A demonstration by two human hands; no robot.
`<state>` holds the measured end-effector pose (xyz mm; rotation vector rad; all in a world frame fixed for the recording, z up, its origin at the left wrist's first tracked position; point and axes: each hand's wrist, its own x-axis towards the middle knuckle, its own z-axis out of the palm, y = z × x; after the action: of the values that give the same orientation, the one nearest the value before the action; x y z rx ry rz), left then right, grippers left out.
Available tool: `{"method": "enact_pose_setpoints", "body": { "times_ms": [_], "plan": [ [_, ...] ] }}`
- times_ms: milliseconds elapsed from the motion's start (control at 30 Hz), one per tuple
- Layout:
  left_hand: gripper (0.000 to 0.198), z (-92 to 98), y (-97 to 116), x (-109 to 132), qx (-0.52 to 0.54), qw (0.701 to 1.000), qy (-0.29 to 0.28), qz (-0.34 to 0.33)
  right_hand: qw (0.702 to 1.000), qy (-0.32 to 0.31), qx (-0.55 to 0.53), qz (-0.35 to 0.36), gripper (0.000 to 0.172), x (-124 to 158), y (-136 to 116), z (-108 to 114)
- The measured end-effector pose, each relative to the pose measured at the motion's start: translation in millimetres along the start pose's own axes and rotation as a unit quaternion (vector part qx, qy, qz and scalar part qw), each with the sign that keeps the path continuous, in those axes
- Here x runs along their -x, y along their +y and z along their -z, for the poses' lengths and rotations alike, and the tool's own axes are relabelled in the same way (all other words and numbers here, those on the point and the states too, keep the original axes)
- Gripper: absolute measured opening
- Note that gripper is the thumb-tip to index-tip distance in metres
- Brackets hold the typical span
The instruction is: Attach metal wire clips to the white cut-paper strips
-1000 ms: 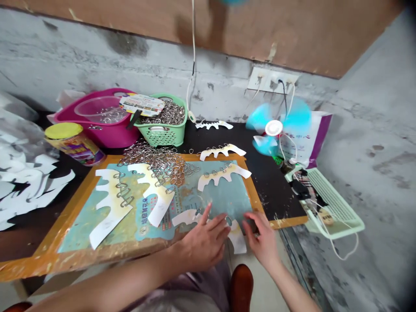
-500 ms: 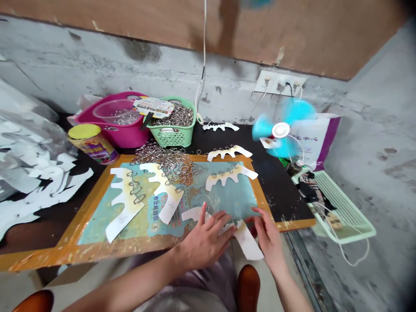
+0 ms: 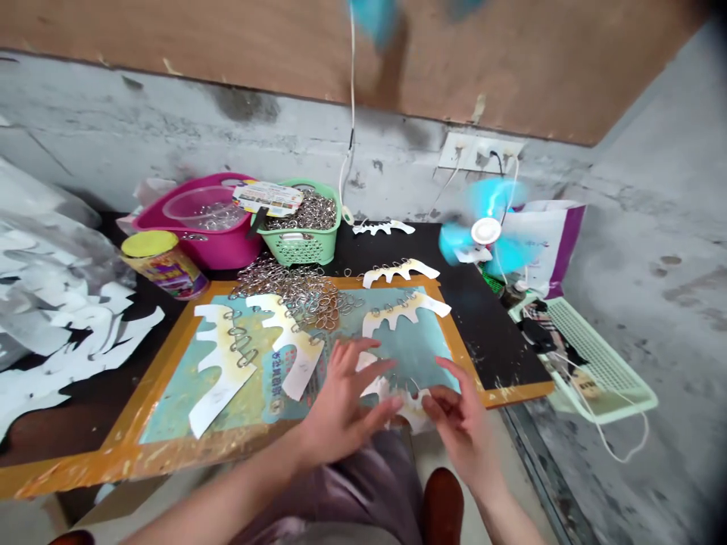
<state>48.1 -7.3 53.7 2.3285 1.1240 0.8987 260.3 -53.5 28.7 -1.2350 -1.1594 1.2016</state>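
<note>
My right hand (image 3: pixel 463 416) pinches the right end of a white cut-out strip (image 3: pixel 417 416) between thumb and fingers at the board's front edge. Small metal rings stand along that strip's upper edge. Over its left part is my left hand (image 3: pixel 346 397), fingers spread and thumb tip beside the strip; whether the thumb touches it I cannot tell. Two similar strips with metal rings, one at the left (image 3: pixel 221 363) and one nearer the middle (image 3: pixel 289 344), lie on the blue board (image 3: pixel 170 412). Another ringed strip (image 3: pixel 403 309) rests behind my hands.
A heap of metal rings (image 3: pixel 301 291) lies at the board's back edge. Behind stand a magenta basket (image 3: pixel 227 246), a green basket (image 3: pixel 304 246) and a yellow-lidded jar (image 3: pixel 167 265). White strips (image 3: pixel 85 333) pile up left. A spinning fan (image 3: pixel 485 231) and green tray (image 3: pixel 613 363) are right.
My left hand has lifted and its fingers have spread. My right hand has closed on the strip's right end, and the strip has turned more level. The view has shifted slightly.
</note>
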Motion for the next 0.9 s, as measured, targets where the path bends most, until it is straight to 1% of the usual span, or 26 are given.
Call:
{"method": "enact_pose_setpoints", "body": {
  "times_ms": [33,100,133,167,267,300,333,367,433,500,567,633,667,700,733,767,800,833,867,900],
  "plan": [
    [0.030,3.5,-2,-10,0.015,0.999,-0.045,-0.009,1.000,-0.008,0.010,0.002,0.052,1,-2,-2],
    [0.021,7.1,-6,-27,0.040,0.988,-0.139,-0.051,1.000,-0.019,0.014,0.001,0.052,0,-6,-3],
    [0.020,7.8,-9,-34,0.054,0.982,-0.169,-0.067,1.000,-0.027,0.004,0.000,0.051,-1,-8,-3],
    [0.018,8.4,-11,-39,0.067,0.977,-0.187,-0.078,0.999,-0.042,-0.010,-0.001,0.047,-4,-11,-2],
    [0.017,12.1,-12,-46,0.107,0.973,-0.185,-0.084,0.994,-0.111,-0.012,-0.012,0.026,-14,-19,0],
    [0.017,14.4,-11,-46,0.120,0.972,-0.182,-0.086,0.992,-0.126,-0.001,-0.019,0.026,-17,-22,-1],
    [0.018,17.1,-9,-45,0.133,0.971,-0.180,-0.089,0.991,-0.130,0.000,-0.028,0.030,-19,-24,-2],
    [0.019,19.9,-7,-44,0.147,0.968,-0.181,-0.092,0.991,-0.126,-0.017,-0.039,0.033,-20,-25,-5],
    [0.021,24.9,-2,-39,0.174,0.963,-0.184,-0.094,0.986,-0.110,-0.108,-0.059,0.035,-18,-25,-16],
    [0.024,27.9,0,-34,0.193,0.960,-0.184,-0.090,0.969,-0.094,-0.212,-0.082,0.035,-14,-22,-30],
    [0.030,29.3,-2,-29,0.215,0.958,-0.176,-0.076,0.951,-0.088,-0.278,-0.105,0.035,-10,-17,-44],
    [0.034,30.8,-11,-24,0.247,0.953,-0.172,-0.048,0.940,-0.080,-0.310,-0.119,0.036,-10,-12,-54],
    [0.035,31.7,-16,-21,0.261,0.951,-0.162,-0.028,0.939,-0.068,-0.317,-0.119,0.037,-11,-10,-57],
    [0.035,32.6,-21,-17,0.272,0.953,-0.134,-0.001,0.940,-0.050,-0.318,-0.114,0.039,-13,-8,-59],
    [0.035,33.3,-26,-11,0.280,0.956,-0.084,0.034,0.943,-0.028,-0.313,-0.106,0.040,-14,-7,-60],
    [0.036,33.2,-28,-4,0.285,0.956,-0.015,0.074,0.948,-0.009,-0.304,-0.098,0.040,-16,-7,-60],
    [0.039,32.2,-29,5,0.289,0.947,0.066,0.121,0.953,0.006,-0.290,-0.087,0.039,-17,-7,-59],
    [0.041,30.1,-26,16,0.297,0.929,0.145,0.168,0.959,0.014,-0.274,-0.076,0.037,-17,-7,-58],
    [0.042,26.9,-21,26,0.306,0.914,0.165,0.208,0.964,0.014,-0.258,-0.064,0.036,-16,-7,-58],
    [0.043,22.7,-14,36,0.328,0.908,0.116,0.233,0.969,0.009,-0.242,-0.054,0.034,-14,-7,-58]
  ]
}}
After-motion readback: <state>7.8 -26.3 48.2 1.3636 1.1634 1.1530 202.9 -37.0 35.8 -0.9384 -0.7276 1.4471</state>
